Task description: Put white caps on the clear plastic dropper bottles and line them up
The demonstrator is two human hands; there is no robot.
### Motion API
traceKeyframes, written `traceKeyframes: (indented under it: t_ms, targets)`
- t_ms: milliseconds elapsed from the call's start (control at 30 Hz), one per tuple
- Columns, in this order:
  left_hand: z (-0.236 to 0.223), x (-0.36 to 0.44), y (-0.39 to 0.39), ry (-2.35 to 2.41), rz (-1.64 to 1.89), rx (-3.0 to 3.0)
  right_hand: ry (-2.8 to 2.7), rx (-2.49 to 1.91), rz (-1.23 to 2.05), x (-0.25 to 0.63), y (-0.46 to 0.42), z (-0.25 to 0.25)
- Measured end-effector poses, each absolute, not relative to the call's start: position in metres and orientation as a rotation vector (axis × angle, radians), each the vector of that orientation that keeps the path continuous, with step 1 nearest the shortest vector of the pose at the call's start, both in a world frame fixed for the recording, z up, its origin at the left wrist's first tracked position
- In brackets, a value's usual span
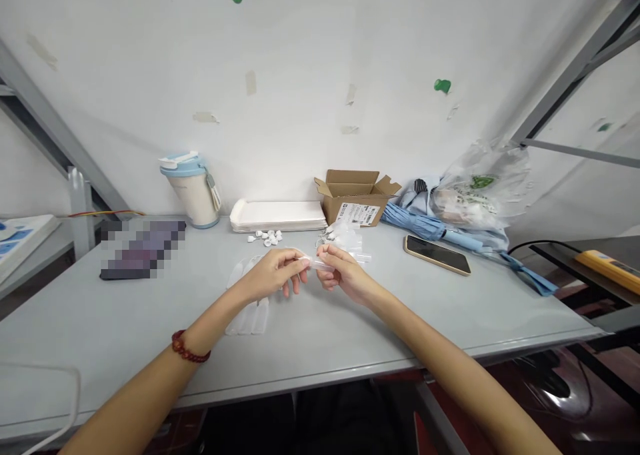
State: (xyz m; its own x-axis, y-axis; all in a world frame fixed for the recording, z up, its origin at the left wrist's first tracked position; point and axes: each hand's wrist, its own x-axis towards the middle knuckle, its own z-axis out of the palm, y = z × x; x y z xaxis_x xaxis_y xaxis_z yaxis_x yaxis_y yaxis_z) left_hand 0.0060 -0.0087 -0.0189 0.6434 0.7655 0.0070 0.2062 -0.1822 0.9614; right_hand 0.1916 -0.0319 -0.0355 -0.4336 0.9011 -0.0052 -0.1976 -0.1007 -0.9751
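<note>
Between my two hands, above the middle of the table, is a small clear plastic tube (321,265) with a white end. My left hand (273,272) pinches the white end, which looks like a cap, though the fingertips partly hide it. The fingers of my right hand (350,275) are closed around the clear body. Behind the hands lies a group of small white caps (269,237). More clear tubes (354,240) lie beyond my right hand. Several others (249,318) rest side by side below my left hand, partly covered by it.
Along the wall stand a tumbler (193,192), a stack of white envelopes (280,215) and an open cardboard box (357,198). To the right lie a blue umbrella (415,222), a phone (437,254) and a plastic bag (480,188). A blurred dark item (143,250) lies left.
</note>
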Motion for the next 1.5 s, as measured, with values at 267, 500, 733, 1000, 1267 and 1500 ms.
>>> traceKeyframes:
  t_ms: [267, 500, 733, 1000, 1267, 1500]
  targets:
    - [-0.023, 0.009, -0.006, 0.897, 0.612, 1.482, -1.840, -1.015, 0.654, 0.193, -0.032, -0.053]
    - [-0.025, 0.006, -0.006, 0.864, 0.611, 1.443, -2.005, -0.987, 0.428, 0.193, -0.028, -0.062]
    - [-0.029, 0.005, -0.003, 0.870, 0.631, 1.637, -1.954, -0.997, 0.549, 0.195, -0.032, -0.053]
    - [-0.019, 0.004, -0.009, 0.911, 0.681, 1.949, -1.636, -0.995, 1.117, 0.189, -0.032, -0.049]
    - [-0.024, 0.012, -0.011, 0.896, 0.811, 1.944, -1.408, -0.905, 1.334, 0.190, -0.028, -0.048]
    - [-0.024, 0.011, -0.010, 0.877, 0.711, 1.725, -1.765, -1.013, 0.790, 0.190, -0.034, -0.049]
